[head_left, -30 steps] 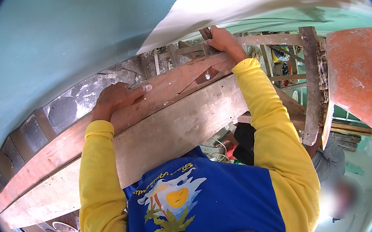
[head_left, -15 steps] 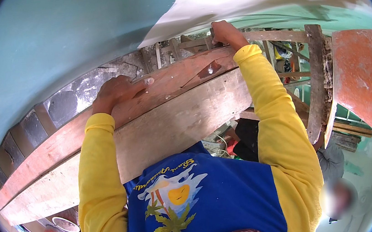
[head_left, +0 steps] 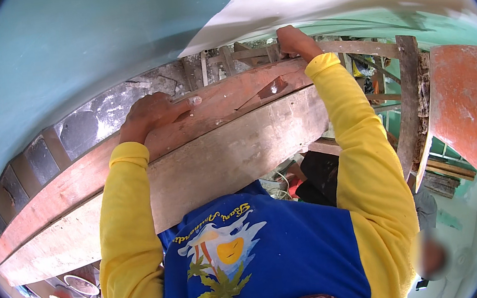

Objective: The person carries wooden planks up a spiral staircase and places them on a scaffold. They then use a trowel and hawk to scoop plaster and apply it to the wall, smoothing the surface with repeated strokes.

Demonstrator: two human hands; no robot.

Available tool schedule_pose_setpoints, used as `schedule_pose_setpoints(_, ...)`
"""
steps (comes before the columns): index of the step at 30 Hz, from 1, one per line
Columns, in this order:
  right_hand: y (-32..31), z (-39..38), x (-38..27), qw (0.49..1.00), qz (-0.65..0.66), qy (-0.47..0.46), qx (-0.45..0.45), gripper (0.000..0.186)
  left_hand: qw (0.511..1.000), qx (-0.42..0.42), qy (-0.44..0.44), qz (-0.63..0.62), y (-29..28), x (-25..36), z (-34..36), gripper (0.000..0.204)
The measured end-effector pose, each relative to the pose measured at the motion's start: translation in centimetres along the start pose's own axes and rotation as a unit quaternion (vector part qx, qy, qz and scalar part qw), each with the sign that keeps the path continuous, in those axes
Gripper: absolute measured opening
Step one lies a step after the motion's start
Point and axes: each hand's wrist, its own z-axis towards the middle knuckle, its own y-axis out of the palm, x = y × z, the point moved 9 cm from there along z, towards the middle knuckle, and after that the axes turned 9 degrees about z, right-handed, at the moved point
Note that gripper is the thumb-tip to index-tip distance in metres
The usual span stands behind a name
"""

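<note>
My left hand [head_left: 151, 113] rests on a long reddish plank [head_left: 87, 166], its fingers bent and close together near a small whitish spot. Whatever those fingers hold, if anything, is hidden. Farther right, my right hand [head_left: 296, 42] is closed at the plank's far edge, and a dark bit shows under its fingertips, too small to name. Below the reddish plank runs a paler plank [head_left: 237, 134], parallel to it and crossing in front of my chest. A dark reddish patch and white specks mark the upper plank between my hands.
Beyond the planks, a blue-green and white wall [head_left: 92, 54] curves overhead. Wooden slats and an upright post [head_left: 412, 100] stand at right, beside an orange plastic container [head_left: 463, 106]. A person [head_left: 433, 256] is low at right. Round pale containers [head_left: 81, 284] and a metal railing are lower left.
The view has shifted slightly, so the post and orange container appear a little farther right. My right hand has moved slightly right; my left hand stays at nearly the same spot on the plank.
</note>
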Motion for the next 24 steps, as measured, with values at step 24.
schedule_pose_setpoints(24, -5.0, -9.9, 3.8, 0.903, 0.369, -0.09, 0.2, 0.034, 0.999, 0.028, 0.009, -0.016, -0.8, 0.8, -0.8, 0.079)
